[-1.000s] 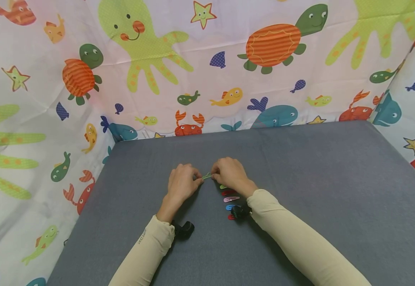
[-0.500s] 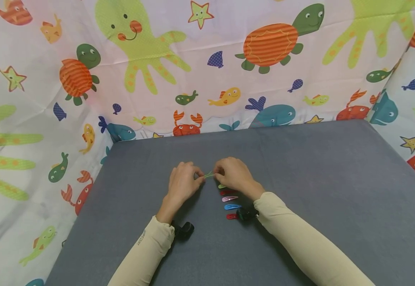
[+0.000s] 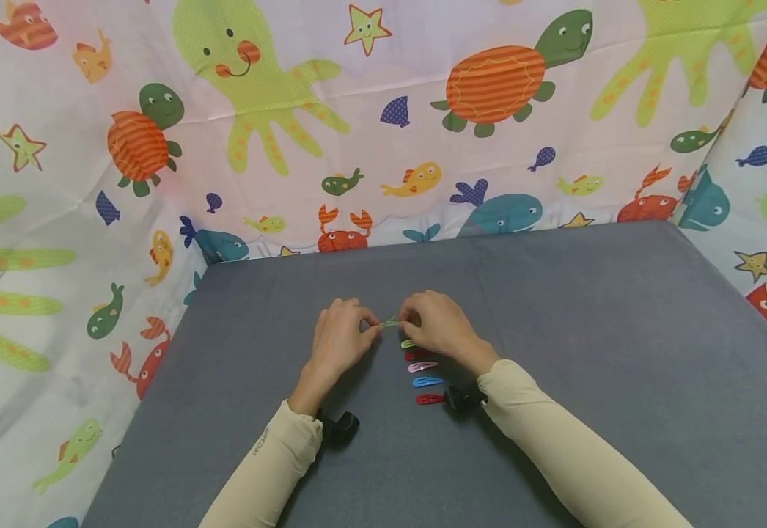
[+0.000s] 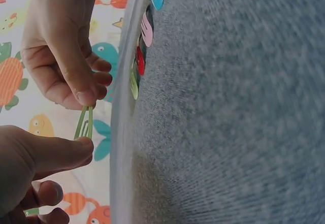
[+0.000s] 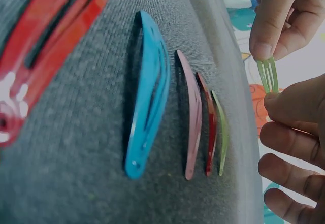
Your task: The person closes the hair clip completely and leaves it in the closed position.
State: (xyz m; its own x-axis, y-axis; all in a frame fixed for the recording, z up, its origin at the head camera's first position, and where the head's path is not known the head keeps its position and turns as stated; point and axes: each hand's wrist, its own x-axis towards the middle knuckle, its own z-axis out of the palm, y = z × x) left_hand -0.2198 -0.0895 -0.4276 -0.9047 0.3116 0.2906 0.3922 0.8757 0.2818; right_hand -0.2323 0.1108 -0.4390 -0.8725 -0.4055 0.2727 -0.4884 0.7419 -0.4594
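Fingers of both hands pinch one green hair clip (image 3: pixel 389 322) between them in the head view: the left hand (image 3: pixel 339 339) holds its left end, the right hand (image 3: pixel 438 325) its right end, just above the grey worktop (image 3: pixel 621 352). Near the right hand lies a row of clips running toward the viewer: a light green clip (image 3: pixel 408 343), a dark red clip (image 3: pixel 416 355), a pink clip (image 3: pixel 421 366), a blue clip (image 3: pixel 427 382) and a red clip (image 3: pixel 430 400). A curtain printed with sea animals (image 3: pixel 383 117) walls the worktop on the far, left and right sides.

From the left wrist, the green hair clip (image 4: pixel 85 123) is sprung open, its two prongs apart, thumb tips clamped on each end; the head view is too small to show that.

From the right wrist, the row lies side by side, clips apart, and the woven cloth of the worktop (image 5: pixel 76 173) shows.

Against a second ago, the hands hold the same pinch, and the right forearm has slid right, uncovering the red clip.
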